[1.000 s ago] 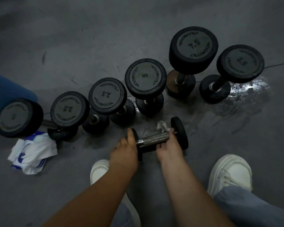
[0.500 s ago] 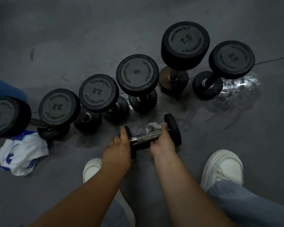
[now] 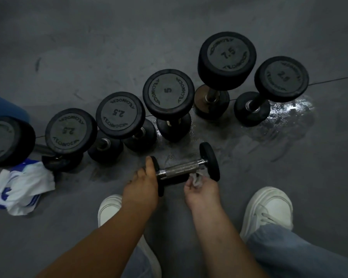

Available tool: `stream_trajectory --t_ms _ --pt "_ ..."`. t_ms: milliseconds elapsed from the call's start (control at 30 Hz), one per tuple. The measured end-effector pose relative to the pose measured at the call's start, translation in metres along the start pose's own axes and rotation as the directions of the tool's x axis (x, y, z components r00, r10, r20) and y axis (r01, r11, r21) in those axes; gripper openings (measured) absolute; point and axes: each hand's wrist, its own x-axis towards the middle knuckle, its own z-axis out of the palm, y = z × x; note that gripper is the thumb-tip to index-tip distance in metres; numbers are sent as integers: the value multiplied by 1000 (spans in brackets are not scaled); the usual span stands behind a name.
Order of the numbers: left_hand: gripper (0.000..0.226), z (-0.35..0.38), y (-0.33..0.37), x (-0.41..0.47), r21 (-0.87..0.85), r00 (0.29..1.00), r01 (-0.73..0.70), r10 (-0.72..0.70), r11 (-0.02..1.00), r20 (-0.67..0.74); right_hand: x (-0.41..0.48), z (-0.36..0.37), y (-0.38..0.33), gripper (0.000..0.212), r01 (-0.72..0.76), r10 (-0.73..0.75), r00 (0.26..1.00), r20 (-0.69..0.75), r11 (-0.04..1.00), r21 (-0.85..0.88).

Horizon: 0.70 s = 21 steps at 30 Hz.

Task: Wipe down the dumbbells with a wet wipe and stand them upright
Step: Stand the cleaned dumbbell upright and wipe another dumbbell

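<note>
Your left hand [image 3: 141,185] gripped the left head of the small dumbbell [image 3: 181,169], held horizontal just ahead of your shoes. Right hand [image 3: 202,190] pinched the crumpled wet wipe [image 3: 197,178] just under the handle, by the right head. Wiping step, heads probably not yet done. Next: tip it on end beside the upright dumbbells [image 3: 168,94] behind.

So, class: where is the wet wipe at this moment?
In the head view, low centre: the wet wipe is bunched in the right hand, just below the handle of the small dumbbell, near its right head.
</note>
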Motion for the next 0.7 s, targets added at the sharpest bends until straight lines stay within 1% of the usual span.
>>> stream_trajectory --t_ms 100,167,200,300,367,433,467,500,533,600,633,700 --pt "106 0 1 1 10 1000 -11 11 1000 -3 0 6 3 18 67 -64 996 55 997 -42" --pt "107 0 0 1 7 1000 -10 10 1000 -3 2 14 5 14 70 -66 994 88 996 -52" --pt "106 -1 0 1 4 1000 -10 10 1000 -1 1 17 6 14 77 -72 994 82 995 -61" --pt "103 -2 2 -2 2 1000 -8 8 1000 -8 2 16 10 19 167 -161 985 54 978 -123" --pt "103 -4 2 -2 10 1000 -8 8 1000 -15 -5 22 14 25 209 -208 978 33 977 -39" --pt "103 -4 2 -2 10 1000 -9 9 1000 -7 -5 18 15 25 190 -192 981 32 980 58" --pt "104 -3 2 -2 15 1000 -9 10 1000 -12 -5 18 14 23 162 -166 985 48 984 74" --pt "104 -2 2 -2 17 1000 -9 10 1000 -19 -3 15 14 25 159 -162 985 65 986 56" --pt "104 -2 2 -3 17 1000 -9 9 1000 -22 1 11 16 31 140 -144 986 85 989 52" --pt "105 -1 2 -3 19 1000 -11 11 1000 -22 7 3 15 37 129 -129 991 29 992 -6" --pt "105 -1 2 -4 16 1000 -11 12 1000 -20 7 2 13 39 100 -100 994 37 995 -2" --pt "106 -1 2 -3 7 1000 -9 9 1000 -9 11 7 11 44 95 -94 994 46 995 -6"
